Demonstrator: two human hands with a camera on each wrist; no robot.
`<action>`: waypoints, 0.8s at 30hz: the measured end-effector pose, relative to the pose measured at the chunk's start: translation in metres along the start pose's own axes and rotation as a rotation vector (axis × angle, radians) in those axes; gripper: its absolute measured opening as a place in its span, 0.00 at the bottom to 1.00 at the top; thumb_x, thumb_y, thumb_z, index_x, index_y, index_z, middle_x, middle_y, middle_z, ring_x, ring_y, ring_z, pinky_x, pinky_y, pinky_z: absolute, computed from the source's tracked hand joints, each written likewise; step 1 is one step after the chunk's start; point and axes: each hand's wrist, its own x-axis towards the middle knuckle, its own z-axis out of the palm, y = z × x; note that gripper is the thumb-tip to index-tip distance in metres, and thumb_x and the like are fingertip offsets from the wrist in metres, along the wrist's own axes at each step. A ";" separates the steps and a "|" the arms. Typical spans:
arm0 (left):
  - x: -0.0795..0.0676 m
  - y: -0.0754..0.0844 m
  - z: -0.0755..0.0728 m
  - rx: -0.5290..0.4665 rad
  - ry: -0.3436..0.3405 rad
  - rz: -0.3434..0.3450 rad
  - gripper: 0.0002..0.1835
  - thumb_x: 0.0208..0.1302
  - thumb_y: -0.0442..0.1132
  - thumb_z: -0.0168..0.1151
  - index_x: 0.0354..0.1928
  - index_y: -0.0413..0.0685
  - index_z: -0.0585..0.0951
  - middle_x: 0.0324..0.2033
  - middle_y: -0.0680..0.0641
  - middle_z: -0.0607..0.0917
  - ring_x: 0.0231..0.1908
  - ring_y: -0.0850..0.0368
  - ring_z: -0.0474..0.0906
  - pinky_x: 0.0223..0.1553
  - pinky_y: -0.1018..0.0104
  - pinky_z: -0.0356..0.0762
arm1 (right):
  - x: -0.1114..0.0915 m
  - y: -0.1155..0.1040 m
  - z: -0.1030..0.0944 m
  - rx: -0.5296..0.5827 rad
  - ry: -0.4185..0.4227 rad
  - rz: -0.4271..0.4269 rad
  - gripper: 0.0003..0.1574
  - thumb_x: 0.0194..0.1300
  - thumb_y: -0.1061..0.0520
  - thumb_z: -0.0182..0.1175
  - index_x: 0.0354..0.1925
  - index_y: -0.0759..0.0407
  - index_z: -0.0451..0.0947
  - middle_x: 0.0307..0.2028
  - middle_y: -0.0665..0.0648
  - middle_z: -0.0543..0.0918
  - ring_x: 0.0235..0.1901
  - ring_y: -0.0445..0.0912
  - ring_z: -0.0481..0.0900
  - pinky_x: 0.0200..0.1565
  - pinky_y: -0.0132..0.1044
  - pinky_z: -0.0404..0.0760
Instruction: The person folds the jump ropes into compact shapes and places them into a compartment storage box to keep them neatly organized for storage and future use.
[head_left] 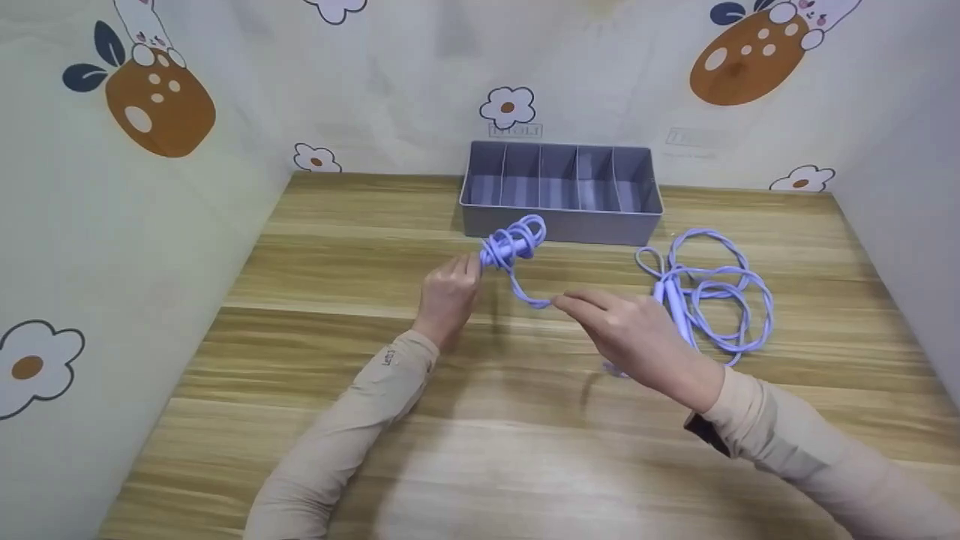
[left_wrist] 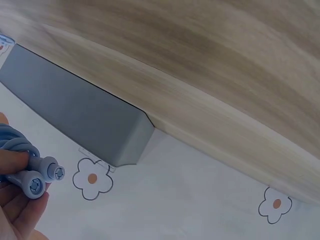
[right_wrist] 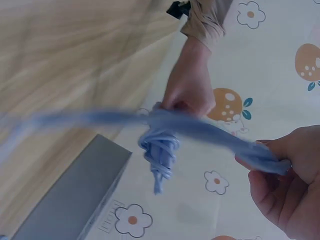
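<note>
In front of the grey box [head_left: 562, 227], a bundled blue rope [head_left: 512, 246] juts from the clamped fingers of the left hand [head_left: 450, 292], its loose strand [head_left: 529, 301] pinched in the fingers of the right hand [head_left: 639, 337].

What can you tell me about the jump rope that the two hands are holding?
The jump rope is light periwinkle blue, its smooth cord looking like plastic or rubber. Loops are wound around its two handles, whose round ends show side by side at the left hand, which grips the bundle. The right hand pinches a trailing length, which dips in a curve between the hands. The bundle is held above the wooden table, near the grey divided box.
</note>
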 end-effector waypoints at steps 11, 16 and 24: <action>-0.004 0.012 -0.003 0.049 -0.054 0.168 0.07 0.55 0.33 0.61 0.35 0.37 0.78 0.30 0.43 0.84 0.29 0.53 0.82 0.26 0.67 0.81 | 0.024 0.012 -0.010 -0.009 -0.020 -0.082 0.20 0.47 0.76 0.58 0.38 0.62 0.80 0.33 0.56 0.83 0.28 0.48 0.82 0.25 0.37 0.81; -0.005 0.017 -0.004 0.047 -0.093 0.220 0.06 0.56 0.33 0.60 0.36 0.39 0.77 0.30 0.45 0.83 0.28 0.56 0.81 0.22 0.69 0.79 | 0.034 0.023 -0.014 0.042 -0.047 -0.079 0.16 0.49 0.75 0.60 0.37 0.62 0.81 0.32 0.56 0.84 0.29 0.48 0.82 0.26 0.38 0.82; -0.009 0.020 -0.005 0.028 -0.125 0.261 0.08 0.53 0.31 0.62 0.36 0.40 0.76 0.29 0.45 0.83 0.26 0.56 0.79 0.21 0.69 0.79 | 0.045 0.050 -0.013 0.211 -0.101 0.022 0.09 0.54 0.70 0.61 0.35 0.62 0.82 0.33 0.56 0.85 0.33 0.48 0.83 0.35 0.39 0.82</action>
